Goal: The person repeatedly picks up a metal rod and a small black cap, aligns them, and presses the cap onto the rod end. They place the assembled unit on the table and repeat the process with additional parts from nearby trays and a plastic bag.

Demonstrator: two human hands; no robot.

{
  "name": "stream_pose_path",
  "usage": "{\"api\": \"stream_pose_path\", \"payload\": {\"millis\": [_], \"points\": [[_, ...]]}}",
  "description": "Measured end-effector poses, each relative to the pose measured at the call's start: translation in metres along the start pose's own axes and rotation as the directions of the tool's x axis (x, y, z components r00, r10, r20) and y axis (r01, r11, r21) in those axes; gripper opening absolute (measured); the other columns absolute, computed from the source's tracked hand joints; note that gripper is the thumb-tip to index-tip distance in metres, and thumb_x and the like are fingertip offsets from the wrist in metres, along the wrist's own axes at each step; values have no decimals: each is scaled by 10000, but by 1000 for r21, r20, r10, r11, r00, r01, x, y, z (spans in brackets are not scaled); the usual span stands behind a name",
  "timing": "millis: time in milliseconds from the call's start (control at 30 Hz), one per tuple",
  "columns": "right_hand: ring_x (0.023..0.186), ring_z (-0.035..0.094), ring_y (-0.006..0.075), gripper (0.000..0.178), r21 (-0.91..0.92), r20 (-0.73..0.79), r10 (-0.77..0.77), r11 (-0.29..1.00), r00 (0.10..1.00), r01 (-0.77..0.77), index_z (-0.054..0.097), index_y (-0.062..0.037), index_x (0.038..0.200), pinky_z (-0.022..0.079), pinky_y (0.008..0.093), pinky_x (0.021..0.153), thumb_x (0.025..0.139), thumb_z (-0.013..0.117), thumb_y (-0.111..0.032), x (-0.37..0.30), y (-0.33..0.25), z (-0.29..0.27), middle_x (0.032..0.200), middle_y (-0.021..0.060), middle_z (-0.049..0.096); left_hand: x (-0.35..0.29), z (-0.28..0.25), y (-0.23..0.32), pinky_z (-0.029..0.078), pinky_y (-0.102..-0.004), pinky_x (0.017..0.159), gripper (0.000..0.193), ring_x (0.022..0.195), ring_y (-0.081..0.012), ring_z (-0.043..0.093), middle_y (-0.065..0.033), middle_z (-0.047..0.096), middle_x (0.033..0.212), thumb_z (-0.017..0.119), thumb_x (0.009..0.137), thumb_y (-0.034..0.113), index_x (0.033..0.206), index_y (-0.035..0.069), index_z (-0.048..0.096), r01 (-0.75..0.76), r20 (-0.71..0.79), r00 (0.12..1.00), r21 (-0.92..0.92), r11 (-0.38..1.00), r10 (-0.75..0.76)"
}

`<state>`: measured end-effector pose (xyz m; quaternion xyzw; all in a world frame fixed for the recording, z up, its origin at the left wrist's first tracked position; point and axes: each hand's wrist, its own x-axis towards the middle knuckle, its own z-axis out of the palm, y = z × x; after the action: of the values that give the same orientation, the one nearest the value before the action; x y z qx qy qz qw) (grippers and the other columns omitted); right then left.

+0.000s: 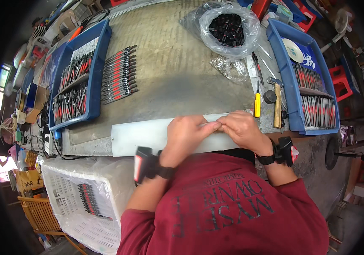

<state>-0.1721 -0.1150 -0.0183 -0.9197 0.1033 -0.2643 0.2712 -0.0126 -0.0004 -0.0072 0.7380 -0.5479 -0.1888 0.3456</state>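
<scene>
My left hand (187,135) and my right hand (244,131) meet above a long whitish board (131,138) at the table's near edge. Thumbs and fingertips of both hands are pinched together and touch each other. What they hold, if anything, is hidden by the fingers. Beyond the board, to the left, lies a row of several slim black-and-red tools (120,70), side by side. A yellow-handled screwdriver (257,104) and a hammer with a wooden handle (277,104) lie beyond my right hand.
Blue trays of similar tools stand at the left (92,91) and right (294,108). At the back are a plastic bag (207,32) of small black parts and a smaller clear bag (230,68). A white crate (59,187) stands below the table's left side.
</scene>
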Motion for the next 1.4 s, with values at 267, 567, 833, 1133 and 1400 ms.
{"api": "stream_pose_path", "payload": {"millis": [267, 567, 833, 1133, 1400], "points": [[674, 605, 287, 144, 125, 23, 88, 988, 996, -91, 649, -12, 916, 466, 358, 610, 796, 673, -89, 7, 1, -10, 756, 121, 631, 7, -2, -5, 442, -438, 561, 458, 626, -397, 570, -203, 578, 655, 571, 897, 442, 742, 14, 620, 122, 143, 985, -223, 967, -91], [757, 628, 331, 154, 161, 71, 148, 974, 986, -158, 652, -3, 937, 495, 388, 660, 816, 647, -99, 11, -2, -17, 838, 162, 653, 8, -21, -1, 439, -443, 611, 345, 697, -416, 567, -216, 589, 729, 528, 934, 337, 841, 15, 612, 95, 235, 971, -231, 968, -39], [741, 634, 250, 167, 235, 100, 276, 927, 956, -292, 647, 30, 956, 480, 324, 664, 860, 613, -102, 8, -1, -15, 819, 146, 655, 4, -17, 1, 467, -444, 686, 222, 789, -419, 576, -215, 610, 836, 550, 913, 211, 924, 0, 618, -133, 119, 982, -131, 982, 149], [659, 583, 309, 150, 202, -14, 390, 903, 921, -379, 634, 14, 851, 440, 375, 601, 863, 603, -133, 8, -15, 4, 723, 172, 604, 0, -9, 2, 487, -464, 690, 191, 811, -378, 618, -174, 632, 848, 663, 801, 184, 868, 12, 615, -188, 77, 979, -7, 982, 188], [700, 590, 216, 256, 404, -50, 514, 794, 856, -454, 623, 45, 1004, 459, 317, 664, 934, 546, -188, 1, 1, 20, 783, 149, 624, 6, -20, -6, 484, -449, 663, 249, 797, -364, 620, -159, 639, 851, 665, 809, 201, 986, 44, 589, -224, 63, 972, -9, 974, 225]]}}
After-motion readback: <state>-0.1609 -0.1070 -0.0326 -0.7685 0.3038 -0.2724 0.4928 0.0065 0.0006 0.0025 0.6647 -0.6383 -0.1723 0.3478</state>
